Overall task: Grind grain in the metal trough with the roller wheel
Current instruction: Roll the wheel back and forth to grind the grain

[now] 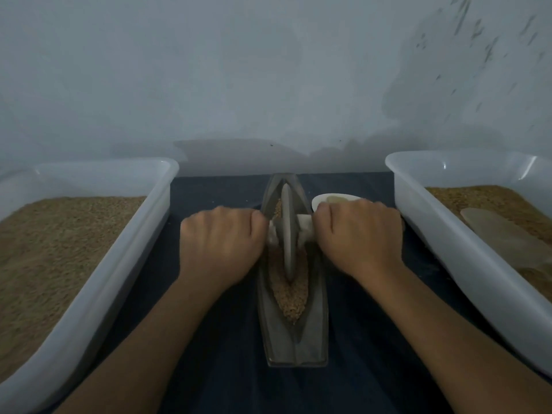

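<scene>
A long boat-shaped metal trough [316, 330] lies lengthwise on the dark cloth in front of me. Brown grain [291, 294] fills its groove. A grey roller wheel [288, 231] stands upright in the groove near the trough's middle, with a white-wrapped axle sticking out on both sides. My left hand [221, 243] grips the left end of the axle. My right hand [360, 237] grips the right end. Both fists hide most of the handles.
A white plastic tub [98, 282] of grain stands at the left. Another white tub [466, 252] at the right holds grain and a flat scoop [507, 234]. A small white bowl [319, 200] sits behind my right hand. A pale wall rises close behind.
</scene>
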Demonstrator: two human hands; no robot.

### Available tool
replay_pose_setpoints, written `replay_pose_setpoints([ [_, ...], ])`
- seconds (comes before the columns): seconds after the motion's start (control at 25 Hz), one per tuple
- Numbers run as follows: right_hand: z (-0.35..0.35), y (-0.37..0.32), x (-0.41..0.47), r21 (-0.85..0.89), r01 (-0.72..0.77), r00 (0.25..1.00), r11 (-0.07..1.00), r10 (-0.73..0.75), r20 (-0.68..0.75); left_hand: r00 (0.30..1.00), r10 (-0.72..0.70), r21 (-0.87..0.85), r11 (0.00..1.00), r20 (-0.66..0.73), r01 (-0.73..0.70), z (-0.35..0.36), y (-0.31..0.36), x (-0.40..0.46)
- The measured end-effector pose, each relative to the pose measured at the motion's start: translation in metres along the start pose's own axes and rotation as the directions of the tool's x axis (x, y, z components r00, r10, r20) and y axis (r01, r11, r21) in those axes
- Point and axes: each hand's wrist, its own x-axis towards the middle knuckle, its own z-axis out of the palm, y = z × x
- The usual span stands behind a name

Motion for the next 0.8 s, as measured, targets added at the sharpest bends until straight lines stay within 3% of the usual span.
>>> replay_pose_setpoints([
  [0.08, 0.016, 0.007, 0.028, -0.043, -0.027, 0.985, 0.999, 0.034, 0.171, 0.99, 0.044, 0.063, 0.997, 0.137, -0.053, 0.011, -0.006, 0.03],
  [0.2, 0.036, 0.019, 0.072, 0.014, -0.046, 0.863, 0.999, 0.033, 0.505, 0.924, -0.136, -0.089, 0.98, 0.357, 0.178, 0.022, -0.019, 0.086],
  [0.28, 0.04, 0.022, 0.083, 0.037, -0.046, 0.816, 0.998, 0.016, 0.577, 0.912, -0.177, -0.127, 0.963, 0.37, 0.238, 0.03, -0.019, 0.093],
  [0.36, 0.036, 0.015, 0.072, 0.024, -0.083, 0.896, 0.996, 0.064, 0.439, 0.96, -0.112, -0.055, 0.99, 0.255, 0.13, 0.031, -0.018, 0.072],
  [0.44, 0.023, 0.006, 0.05, -0.048, -0.027, 0.971, 0.998, 0.038, 0.236, 0.991, -0.029, 0.026, 0.999, 0.129, 0.026, 0.021, -0.012, 0.038],
  [0.52, 0.007, 0.001, 0.021, -0.023, 0.003, 0.993, 1.0, -0.001, 0.117, 0.999, 0.0, 0.049, 0.999, 0.038, -0.002, 0.01, -0.004, 0.007],
  [0.68, -0.018, 0.005, -0.031, 0.117, 0.063, 0.998, 0.991, -0.06, -0.026, 0.991, -0.086, -0.156, 0.985, -0.1, 0.07, -0.018, 0.008, -0.024],
  [0.8, -0.02, 0.003, -0.031, 0.109, 0.129, 0.989, 0.986, -0.12, -0.084, 0.99, -0.091, -0.186, 0.98, -0.109, 0.069, -0.02, 0.009, -0.031],
])
